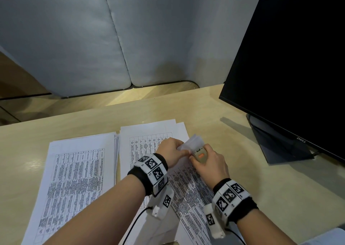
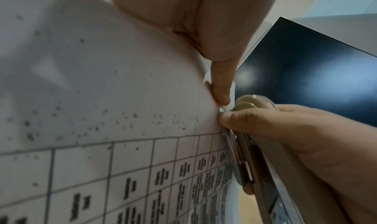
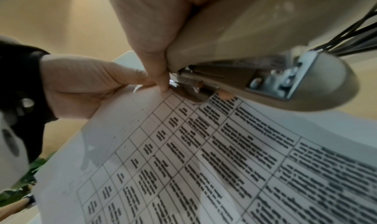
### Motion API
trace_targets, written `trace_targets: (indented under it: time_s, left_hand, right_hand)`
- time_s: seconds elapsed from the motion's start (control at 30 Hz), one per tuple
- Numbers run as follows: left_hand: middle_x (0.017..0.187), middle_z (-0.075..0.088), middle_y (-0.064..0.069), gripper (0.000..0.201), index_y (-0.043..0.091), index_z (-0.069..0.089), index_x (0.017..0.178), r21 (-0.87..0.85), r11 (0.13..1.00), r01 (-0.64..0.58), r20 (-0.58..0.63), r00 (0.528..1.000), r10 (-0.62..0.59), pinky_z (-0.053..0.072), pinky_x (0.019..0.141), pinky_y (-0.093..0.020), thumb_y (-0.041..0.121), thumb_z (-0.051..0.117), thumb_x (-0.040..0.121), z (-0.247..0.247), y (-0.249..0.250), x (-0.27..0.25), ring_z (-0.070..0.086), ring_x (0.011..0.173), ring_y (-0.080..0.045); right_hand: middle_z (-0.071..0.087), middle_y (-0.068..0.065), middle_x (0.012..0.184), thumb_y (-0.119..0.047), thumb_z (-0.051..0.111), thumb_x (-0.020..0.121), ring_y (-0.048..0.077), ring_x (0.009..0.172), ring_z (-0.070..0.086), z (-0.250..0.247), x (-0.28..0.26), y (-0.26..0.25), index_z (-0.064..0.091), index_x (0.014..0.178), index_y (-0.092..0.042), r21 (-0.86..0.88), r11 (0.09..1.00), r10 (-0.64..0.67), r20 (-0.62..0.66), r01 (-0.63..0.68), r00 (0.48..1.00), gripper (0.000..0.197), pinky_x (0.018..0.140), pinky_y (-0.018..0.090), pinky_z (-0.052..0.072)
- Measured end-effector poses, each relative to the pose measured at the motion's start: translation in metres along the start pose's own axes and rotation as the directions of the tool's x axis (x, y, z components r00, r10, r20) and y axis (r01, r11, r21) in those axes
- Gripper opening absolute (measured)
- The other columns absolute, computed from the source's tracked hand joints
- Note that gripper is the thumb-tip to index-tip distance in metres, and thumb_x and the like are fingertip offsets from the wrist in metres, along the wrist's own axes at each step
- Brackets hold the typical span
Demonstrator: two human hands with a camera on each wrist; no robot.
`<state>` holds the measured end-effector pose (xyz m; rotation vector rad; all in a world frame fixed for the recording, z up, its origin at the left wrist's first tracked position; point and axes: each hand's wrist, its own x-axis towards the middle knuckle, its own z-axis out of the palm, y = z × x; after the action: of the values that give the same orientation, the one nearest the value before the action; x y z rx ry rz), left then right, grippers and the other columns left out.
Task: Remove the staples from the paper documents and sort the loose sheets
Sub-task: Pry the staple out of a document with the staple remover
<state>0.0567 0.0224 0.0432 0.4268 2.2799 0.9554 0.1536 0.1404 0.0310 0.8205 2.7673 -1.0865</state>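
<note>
Prying the staple from a lifted document corner

The left hand pinched the stapled document by its raised corner above the desk, while the right hand gripped the beige stapler, its metal tip set at that corner; the staple itself could not be made out. Best to keep the corner taut and lever gently, lest the paper tear. Two paper stacks lay beneath

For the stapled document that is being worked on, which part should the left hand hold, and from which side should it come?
Hold the stapled document at its raised corner, pinched just beside the staple, coming from the left. The stapler in the right hand occupies the right side of that corner, and the left hand pinches there already.
</note>
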Motion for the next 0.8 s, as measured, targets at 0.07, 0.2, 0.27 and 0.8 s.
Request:
trace_targets:
  time_s: [0.07,0.2,0.27,0.8]
  left_hand:
    - [0.067,0.056,-0.008,0.029,0.000,0.068,0.082,-0.039,0.999,0.011,0.008,1.000,-0.011,0.034,0.060,-0.027,0.029,0.068,0.081,0.001,-0.002,0.000,0.048,0.062,-0.020]
    - [0.067,0.054,-0.010,0.024,0.004,0.065,0.074,-0.093,0.995,0.036,0.046,0.998,-0.032,0.033,0.059,-0.027,0.027,0.069,0.080,0.000,-0.006,0.000,0.047,0.061,-0.019]
    - [0.064,0.052,-0.008,0.025,0.010,0.060,0.065,-0.120,0.992,0.047,0.064,0.997,-0.039,0.032,0.057,-0.027,0.028,0.070,0.080,-0.002,-0.006,0.000,0.044,0.057,-0.019]
    - [0.079,0.071,-0.017,0.030,0.006,0.071,0.083,-0.113,0.994,0.004,-0.018,1.000,-0.006,0.053,0.068,-0.042,0.035,0.066,0.082,-0.011,-0.003,-0.020,0.066,0.073,-0.034]
  right_hand:
    - [0.067,0.007,0.088,-0.046,0.062,0.080,0.030,0.084,0.061,0.001,0.002,0.000,0.051,0.097,-0.017,0.013,1.000,-0.019,-0.005,0.019,1.000,0.035,0.069,0.036,0.050]
    - [0.067,0.007,0.083,-0.042,0.067,0.078,0.030,0.079,0.062,0.005,0.002,0.003,0.050,0.091,-0.019,0.100,0.993,-0.057,-0.042,0.060,0.998,0.032,0.065,0.036,0.049]
    - [0.066,0.006,0.077,-0.038,0.071,0.077,0.030,0.073,0.062,0.008,0.001,0.006,0.049,0.085,-0.022,0.160,0.982,-0.089,-0.082,0.101,0.993,0.029,0.062,0.036,0.050]
    - [0.062,0.004,0.066,-0.046,0.070,0.076,0.020,0.060,0.058,0.004,0.004,0.024,0.053,0.074,-0.019,0.294,0.955,0.017,-0.218,0.049,0.976,0.032,0.054,0.029,0.049]
